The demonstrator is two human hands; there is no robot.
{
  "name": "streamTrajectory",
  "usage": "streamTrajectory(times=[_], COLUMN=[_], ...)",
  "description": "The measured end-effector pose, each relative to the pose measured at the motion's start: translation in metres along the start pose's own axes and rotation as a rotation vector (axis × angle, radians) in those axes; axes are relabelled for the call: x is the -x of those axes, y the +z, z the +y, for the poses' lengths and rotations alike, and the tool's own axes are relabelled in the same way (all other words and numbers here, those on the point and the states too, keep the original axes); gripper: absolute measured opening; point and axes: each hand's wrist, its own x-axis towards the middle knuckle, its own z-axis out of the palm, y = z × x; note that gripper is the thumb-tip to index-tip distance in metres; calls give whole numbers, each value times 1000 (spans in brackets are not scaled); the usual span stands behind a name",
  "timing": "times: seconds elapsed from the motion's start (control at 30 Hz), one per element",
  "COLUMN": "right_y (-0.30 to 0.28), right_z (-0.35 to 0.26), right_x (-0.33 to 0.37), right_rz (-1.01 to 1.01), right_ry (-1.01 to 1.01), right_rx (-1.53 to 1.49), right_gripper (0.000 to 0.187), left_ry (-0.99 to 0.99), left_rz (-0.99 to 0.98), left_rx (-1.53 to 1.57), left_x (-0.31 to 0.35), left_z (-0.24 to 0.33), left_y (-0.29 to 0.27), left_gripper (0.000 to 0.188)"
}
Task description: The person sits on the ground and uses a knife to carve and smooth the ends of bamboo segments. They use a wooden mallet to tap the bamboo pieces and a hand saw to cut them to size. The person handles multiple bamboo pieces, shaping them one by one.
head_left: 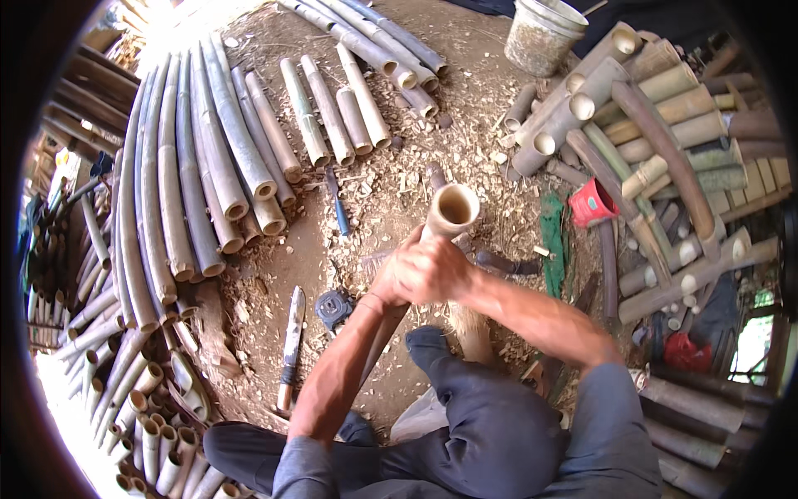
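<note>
Both hands are closed together around a bamboo tube [435, 226] in front of me. Its round open end tilts up and away from me. My left hand [394, 273] is partly hidden behind my right hand [434, 269], which wraps over the tube from the right. Below the hands, most of the tube is hidden by my hands and forearms. On the ground left of my left forearm lie a dark tape measure [334, 309] and a long knife [292, 337] with a wooden handle. Farther off rests a blue-handled chisel [340, 208].
Long bamboo poles [179, 166] lie in a row at left, with short bamboo pieces [353, 116] beyond. Cut tubes [162, 449] are stacked at lower left. At right are a bamboo pile [673, 125], a red container [592, 202] and a green strip [554, 241]; a bucket [542, 37] stands behind.
</note>
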Motion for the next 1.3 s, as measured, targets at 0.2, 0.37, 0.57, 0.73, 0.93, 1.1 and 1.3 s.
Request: streamTrajectory(times=[0.2, 0.37, 0.57, 0.73, 0.93, 1.1, 1.3], right_y=[12, 74, 44, 8, -7, -14, 33], right_z=[-100, -71, 21, -83, -118, -52, -110], right_x=[56, 104, 83, 62, -4, -20, 64], right_rz=[-394, -1205, -434, -699, -76, 24, -734], right_ry=[-173, 16, 495, -158, -383, -250, -145], right_rx=[-511, -360, -339, -346, -430, -113, -515], right_gripper=[21, 23, 14, 14, 25, 18, 14], left_ry=[91, 59, -22, 143, 167, 200, 29], left_rz=[-41, -135, -111, -40, 82, 63, -66], left_rx=[-594, -486, -549, -793, -904, -826, -631], left_x=[23, 35, 37, 29, 33, 32, 42], left_z=[47, 61, 66, 43, 13, -2, 34], left_y=[-12, 33, 36, 7, 32, 3, -9], left_gripper=[82, 78, 71, 74, 72, 72, 72])
